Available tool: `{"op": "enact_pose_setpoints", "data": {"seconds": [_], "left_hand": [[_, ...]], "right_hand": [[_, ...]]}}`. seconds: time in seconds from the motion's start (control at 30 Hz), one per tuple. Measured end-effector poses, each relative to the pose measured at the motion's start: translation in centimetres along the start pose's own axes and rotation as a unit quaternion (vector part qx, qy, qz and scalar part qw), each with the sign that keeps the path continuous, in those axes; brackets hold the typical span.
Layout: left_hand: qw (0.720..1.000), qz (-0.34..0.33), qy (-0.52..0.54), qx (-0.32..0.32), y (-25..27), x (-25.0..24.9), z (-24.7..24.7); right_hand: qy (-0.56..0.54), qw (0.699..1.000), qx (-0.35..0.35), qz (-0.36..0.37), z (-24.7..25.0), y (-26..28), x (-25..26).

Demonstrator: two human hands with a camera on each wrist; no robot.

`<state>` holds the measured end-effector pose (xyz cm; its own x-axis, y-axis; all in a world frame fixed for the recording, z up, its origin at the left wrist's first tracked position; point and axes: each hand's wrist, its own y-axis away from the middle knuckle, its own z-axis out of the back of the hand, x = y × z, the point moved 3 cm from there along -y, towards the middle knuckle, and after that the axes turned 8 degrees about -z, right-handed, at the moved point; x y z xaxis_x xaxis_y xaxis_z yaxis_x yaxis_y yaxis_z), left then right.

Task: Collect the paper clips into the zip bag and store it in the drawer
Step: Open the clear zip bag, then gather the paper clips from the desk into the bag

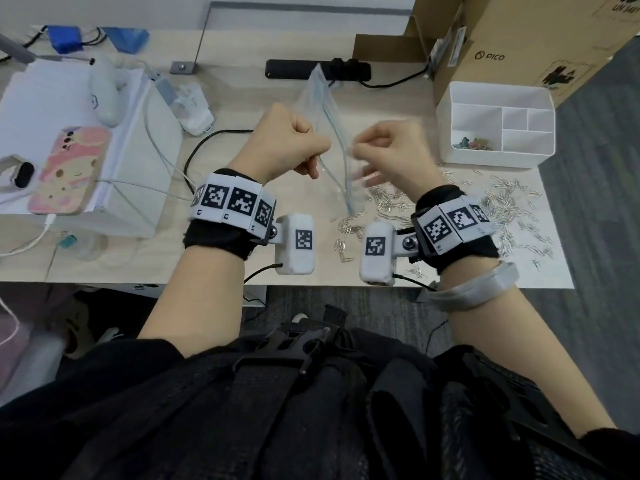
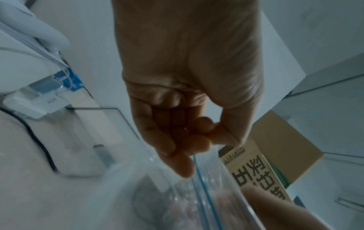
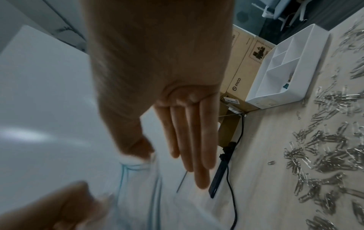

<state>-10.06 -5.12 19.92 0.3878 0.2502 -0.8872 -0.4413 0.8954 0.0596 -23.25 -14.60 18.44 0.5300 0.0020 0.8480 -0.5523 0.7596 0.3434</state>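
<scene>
I hold the zip bag [image 1: 332, 133] up over the desk [image 1: 242, 109], my left hand [image 1: 287, 140] curled on one lip, my right hand [image 1: 388, 150] pinching the other with thumb and forefinger, other fingers straight. Paper clips [image 1: 498, 202], too many to count, lie scattered under and right of it. One white organizer [image 1: 495, 123], one cardboard box [image 1: 519, 39] and one power strip [image 1: 294, 69] stand behind.

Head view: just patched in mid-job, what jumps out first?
Both hands, left hand and right hand, hold a clear zip bag up by its mouth above the desk. Silver paper clips lie scattered at the right, in front of a white compartment organizer.
</scene>
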Motion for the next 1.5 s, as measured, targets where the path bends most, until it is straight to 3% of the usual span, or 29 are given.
{"op": "enact_pose_setpoints", "data": {"seconds": [0.1, 0.2, 0.37, 0.5, 0.63, 0.77, 0.87, 1.07, 1.33, 1.5], "left_hand": [[1.0, 0.001, -0.008, 0.024, 0.2, -0.4, -0.8], [0.999, 0.013, -0.019, 0.028, 0.2, -0.2, -1.1], [0.994, 0.079, -0.044, -0.063, 0.0, 1.7, 1.3], [0.973, 0.086, -0.157, -0.143, 0.4, 1.8, 2.7], [0.972, 0.102, -0.124, -0.174, 0.1, 2.0, 2.0], [0.979, 0.129, -0.102, -0.123, -0.4, 2.5, 0.6], [0.981, 0.152, -0.094, -0.074, -0.6, 3.4, -0.7], [0.964, 0.142, -0.145, -0.17, -0.6, 3.7, 0.7], [0.981, 0.089, -0.124, -0.121, -0.7, 3.1, -2.8], [0.99, 0.063, -0.08, -0.098, -0.1, 2.3, -5.3]], "right_hand": [[0.052, 0.998, 0.041, 0.019, -1.0, 0.0, 0.3], [0.04, 0.999, -0.012, 0.025, -0.3, -0.3, -0.3], [0.004, 0.99, -0.121, -0.067, 2.4, -1.4, -3.0], [-0.01, 0.987, -0.11, -0.115, 2.9, -1.8, -4.5], [-0.028, 0.992, -0.1, -0.077, 2.3, -1.6, -4.0], [-0.039, 0.997, -0.042, -0.053, 1.7, -1.4, -3.2], [-0.014, 0.998, -0.041, -0.048, 1.5, -1.5, -3.2], [0.0, 0.988, -0.118, -0.097, 3.4, -1.6, -5.6], [-0.036, 0.998, -0.042, -0.003, 3.2, 0.1, -5.9], [-0.139, 0.986, -0.089, 0.024, 4.4, 1.7, -8.5]]}}
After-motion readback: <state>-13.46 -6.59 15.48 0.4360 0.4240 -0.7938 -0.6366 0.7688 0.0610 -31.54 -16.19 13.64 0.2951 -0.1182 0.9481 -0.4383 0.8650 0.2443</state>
